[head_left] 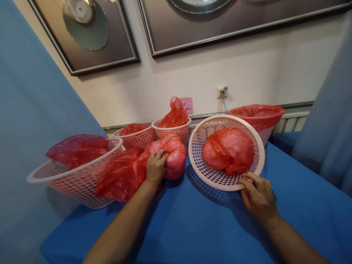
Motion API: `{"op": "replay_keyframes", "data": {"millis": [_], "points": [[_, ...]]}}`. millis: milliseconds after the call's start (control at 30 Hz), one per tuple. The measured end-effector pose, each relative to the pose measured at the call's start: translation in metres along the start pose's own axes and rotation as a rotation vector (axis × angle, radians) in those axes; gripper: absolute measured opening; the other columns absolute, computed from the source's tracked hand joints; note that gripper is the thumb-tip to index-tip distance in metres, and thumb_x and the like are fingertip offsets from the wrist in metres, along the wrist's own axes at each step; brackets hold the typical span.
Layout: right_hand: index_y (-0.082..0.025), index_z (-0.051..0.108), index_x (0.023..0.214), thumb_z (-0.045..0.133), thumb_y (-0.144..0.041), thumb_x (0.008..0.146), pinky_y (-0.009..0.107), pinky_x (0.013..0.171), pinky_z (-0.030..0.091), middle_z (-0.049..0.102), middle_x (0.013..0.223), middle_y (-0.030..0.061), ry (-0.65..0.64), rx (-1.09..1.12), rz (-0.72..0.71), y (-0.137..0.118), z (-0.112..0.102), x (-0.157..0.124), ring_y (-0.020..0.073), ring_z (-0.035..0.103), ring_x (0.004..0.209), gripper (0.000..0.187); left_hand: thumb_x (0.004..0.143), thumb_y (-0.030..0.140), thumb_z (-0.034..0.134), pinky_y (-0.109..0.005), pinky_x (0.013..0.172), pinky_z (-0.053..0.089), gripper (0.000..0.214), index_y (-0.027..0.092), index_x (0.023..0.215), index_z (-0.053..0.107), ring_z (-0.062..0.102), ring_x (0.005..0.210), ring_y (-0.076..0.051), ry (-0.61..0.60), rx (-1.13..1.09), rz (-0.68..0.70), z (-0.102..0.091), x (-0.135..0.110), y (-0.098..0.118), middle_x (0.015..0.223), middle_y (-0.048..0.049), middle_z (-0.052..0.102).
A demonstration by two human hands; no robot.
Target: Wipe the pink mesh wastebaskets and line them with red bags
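Note:
My left hand [155,167] is closed on a bunched red plastic bag [129,168] that lies on the blue table between two baskets. My right hand [257,194] grips the near rim of a pink perforated basket [217,178], which is tipped so its mouth faces me. A puffed red bag [228,149] sits inside that basket.
A tilted pink basket [68,179] with a red bag stands at the left. Two smaller baskets [139,137] [176,131] holding red bags stand at the back, and a bag-lined basket [258,117] is at the back right. The blue table [198,220] meets the wall; blue cloth hangs on both sides.

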State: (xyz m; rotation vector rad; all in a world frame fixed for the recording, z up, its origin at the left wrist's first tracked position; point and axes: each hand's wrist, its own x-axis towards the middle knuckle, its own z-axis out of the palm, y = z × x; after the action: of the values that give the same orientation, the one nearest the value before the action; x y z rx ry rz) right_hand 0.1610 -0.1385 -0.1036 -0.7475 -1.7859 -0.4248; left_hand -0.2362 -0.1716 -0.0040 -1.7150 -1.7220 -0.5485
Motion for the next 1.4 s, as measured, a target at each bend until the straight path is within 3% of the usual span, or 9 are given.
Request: {"op": "replay_keyframes", "data": {"millis": [200, 400, 533, 700, 833, 933, 1133, 1233, 1400], "points": [[-0.020, 0.063, 0.107, 0.059, -0.008, 0.090, 0.041, 0.087, 0.048, 0.064, 0.114, 0.0102, -0.011, 0.012, -0.031, -0.007, -0.001, 0.003, 0.0231, 0.061, 0.096, 0.021, 0.093, 0.014, 0.050, -0.055, 0.107, 0.035, 0.030, 0.024, 0.107, 0.075, 0.052, 0.126, -0.033, -0.148, -0.091, 0.018, 0.003, 0.005, -0.016, 0.129, -0.0077, 0.070], [-0.019, 0.064, 0.104, 0.057, -0.006, 0.092, 0.042, 0.088, 0.048, 0.064, 0.113, 0.0107, -0.031, 0.058, -0.089, -0.016, 0.001, 0.004, 0.0231, 0.060, 0.099, 0.019, 0.084, 0.009, 0.047, -0.043, 0.111, 0.040, 0.043, 0.017, 0.119, 0.071, 0.056, 0.127, -0.027, -0.277, -0.240, 0.021, 0.030, -0.019, -0.010, 0.138, -0.0083, 0.065], [-0.018, 0.064, 0.104, 0.057, -0.006, 0.092, 0.042, 0.088, 0.048, 0.064, 0.113, 0.0107, -0.025, 0.057, -0.077, -0.018, 0.002, 0.003, 0.0233, 0.059, 0.100, 0.019, 0.070, 0.007, 0.049, -0.055, 0.113, 0.036, 0.063, 0.015, 0.131, 0.062, 0.049, 0.136, -0.034, -0.213, -0.286, -0.081, 0.009, -0.023, 0.000, 0.146, -0.0128, 0.056], [-0.018, 0.064, 0.104, 0.058, -0.005, 0.090, 0.041, 0.087, 0.048, 0.064, 0.113, 0.0109, -0.014, 0.043, -0.041, -0.017, 0.003, 0.004, 0.0232, 0.060, 0.098, 0.020, 0.080, 0.014, 0.055, -0.059, 0.117, 0.031, 0.056, 0.021, 0.135, 0.055, 0.040, 0.143, -0.034, 0.196, -0.356, -0.029, -0.039, -0.038, 0.062, 0.151, -0.0134, 0.050], [-0.018, 0.064, 0.101, 0.058, -0.004, 0.089, 0.040, 0.086, 0.048, 0.064, 0.111, 0.0112, 0.000, 0.048, -0.045, -0.019, 0.002, 0.006, 0.0228, 0.060, 0.096, 0.019, 0.087, 0.012, 0.053, -0.051, 0.112, 0.040, 0.043, 0.025, 0.128, 0.059, 0.054, 0.131, -0.027, 0.114, -0.587, 0.125, -0.049, -0.045, 0.129, 0.138, -0.0107, 0.061], [-0.019, 0.065, 0.101, 0.057, -0.005, 0.089, 0.040, 0.086, 0.048, 0.065, 0.111, 0.0104, 0.006, 0.046, -0.036, -0.018, 0.003, 0.006, 0.0223, 0.061, 0.096, 0.020, 0.089, 0.015, 0.055, -0.049, 0.111, 0.043, 0.039, 0.022, 0.127, 0.061, 0.056, 0.130, -0.026, -0.003, -0.779, 0.080, -0.032, -0.022, 0.158, 0.139, -0.0118, 0.061], [-0.023, 0.065, 0.102, 0.056, -0.006, 0.089, 0.040, 0.087, 0.049, 0.065, 0.112, 0.0081, -0.006, 0.045, -0.004, -0.015, 0.006, 0.004, 0.0212, 0.061, 0.096, 0.023, 0.081, 0.022, 0.069, -0.049, 0.119, 0.034, 0.057, 0.014, 0.136, 0.055, 0.049, 0.139, -0.031, -0.096, -1.123, -0.425, 0.030, 0.066, 0.164, 0.145, -0.0167, 0.056], [-0.022, 0.064, 0.102, 0.055, -0.006, 0.089, 0.039, 0.085, 0.049, 0.066, 0.113, 0.0080, -0.001, 0.043, 0.007, -0.013, 0.007, 0.004, 0.0210, 0.061, 0.096, 0.023, 0.075, 0.023, 0.077, -0.050, 0.113, 0.042, 0.078, 0.009, 0.144, 0.045, 0.053, 0.134, -0.034, -0.165, -1.174, -0.435, 0.051, 0.086, 0.168, 0.144, -0.0220, 0.055], [-0.022, 0.064, 0.102, 0.054, -0.005, 0.089, 0.039, 0.085, 0.049, 0.066, 0.113, 0.0083, 0.003, 0.041, 0.011, -0.011, 0.008, 0.006, 0.0213, 0.061, 0.097, 0.023, 0.060, 0.022, 0.087, -0.043, 0.108, 0.046, 0.089, 0.014, 0.141, 0.052, 0.061, 0.123, -0.031, -0.299, -1.226, -0.263, 0.056, 0.076, 0.175, 0.135, -0.0147, 0.065]]}}
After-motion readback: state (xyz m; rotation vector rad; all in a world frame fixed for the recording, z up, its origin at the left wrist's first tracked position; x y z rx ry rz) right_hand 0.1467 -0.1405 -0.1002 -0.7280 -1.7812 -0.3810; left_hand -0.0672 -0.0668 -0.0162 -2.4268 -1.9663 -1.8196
